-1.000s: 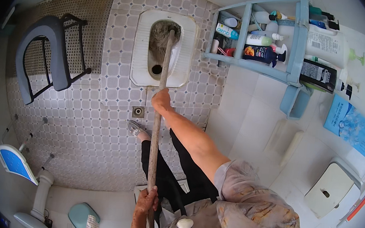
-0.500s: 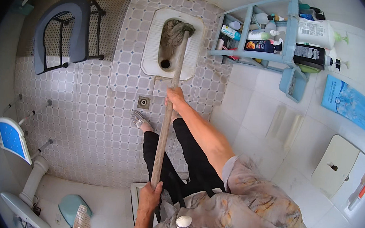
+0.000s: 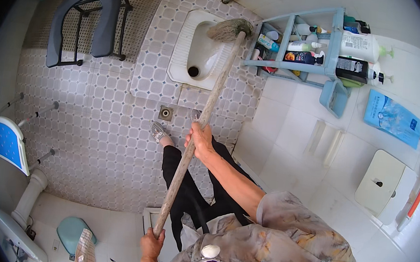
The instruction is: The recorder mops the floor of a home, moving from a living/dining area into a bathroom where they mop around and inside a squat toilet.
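Note:
I hold a long wooden mop handle (image 3: 212,95) with both hands. My right hand (image 3: 200,139) grips it at mid-length, above my dark-trousered legs. My left hand (image 3: 151,242) grips its near end at the bottom of the view. The grey stringy mop head (image 3: 229,29) rests on the far right rim of a white squat toilet pan (image 3: 183,51) set in the tiled floor. The pan's bowl and drain hole are uncovered.
A pale blue shelf rack (image 3: 331,46) with several bottles hangs on the right wall. A grey commode seat on a black frame (image 3: 86,18) stands at the far left. A floor drain (image 3: 166,113) lies ahead of my shoe. A blue-and-white fold-down seat (image 3: 6,143) is at left.
The mop head has left the toilet bowl and swung right onto the pan's far right rim. The handle now slants more, and my left hand has dropped lower in the view.

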Tool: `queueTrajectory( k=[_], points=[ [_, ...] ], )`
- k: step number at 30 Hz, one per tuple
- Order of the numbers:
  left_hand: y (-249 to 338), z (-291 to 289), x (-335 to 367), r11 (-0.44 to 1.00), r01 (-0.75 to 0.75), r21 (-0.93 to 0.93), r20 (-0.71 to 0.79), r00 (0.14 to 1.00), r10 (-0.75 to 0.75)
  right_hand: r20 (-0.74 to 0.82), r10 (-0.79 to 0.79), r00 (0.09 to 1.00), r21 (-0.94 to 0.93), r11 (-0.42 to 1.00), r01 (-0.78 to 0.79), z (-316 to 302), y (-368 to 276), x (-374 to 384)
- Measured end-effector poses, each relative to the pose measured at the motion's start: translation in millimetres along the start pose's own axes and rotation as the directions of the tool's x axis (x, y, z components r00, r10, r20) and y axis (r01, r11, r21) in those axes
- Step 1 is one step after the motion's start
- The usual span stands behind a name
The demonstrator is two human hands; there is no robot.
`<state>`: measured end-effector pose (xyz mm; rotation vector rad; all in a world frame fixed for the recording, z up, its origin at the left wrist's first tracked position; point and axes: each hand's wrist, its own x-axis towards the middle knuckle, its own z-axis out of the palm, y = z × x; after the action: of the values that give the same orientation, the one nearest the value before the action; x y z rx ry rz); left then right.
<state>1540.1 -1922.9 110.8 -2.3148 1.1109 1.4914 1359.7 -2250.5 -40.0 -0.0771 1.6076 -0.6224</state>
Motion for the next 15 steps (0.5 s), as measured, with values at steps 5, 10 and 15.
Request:
queueTrajectory(
  k=[5,10,15],
  points=[
    [8.2,-8.3,11.6,0.999,-0.017,0.038,0.022,1.000,0.016,-0.038,0.039,0.999,-0.062,0.997,-0.042,4.1,8.6,21.6],
    [39.1,-12.6,47.0,0.998,-0.056,-0.007,0.040,0.998,0.056,-0.077,0.075,0.994,-0.109,0.991,-0.083,8.3,24.3,84.8],
    [86.5,-37.4,65.3,0.829,0.373,-0.416,0.431,0.884,-0.181,-0.105,0.141,0.984,-0.283,0.945,-0.166,13.0,37.5,133.8]
  ],
)
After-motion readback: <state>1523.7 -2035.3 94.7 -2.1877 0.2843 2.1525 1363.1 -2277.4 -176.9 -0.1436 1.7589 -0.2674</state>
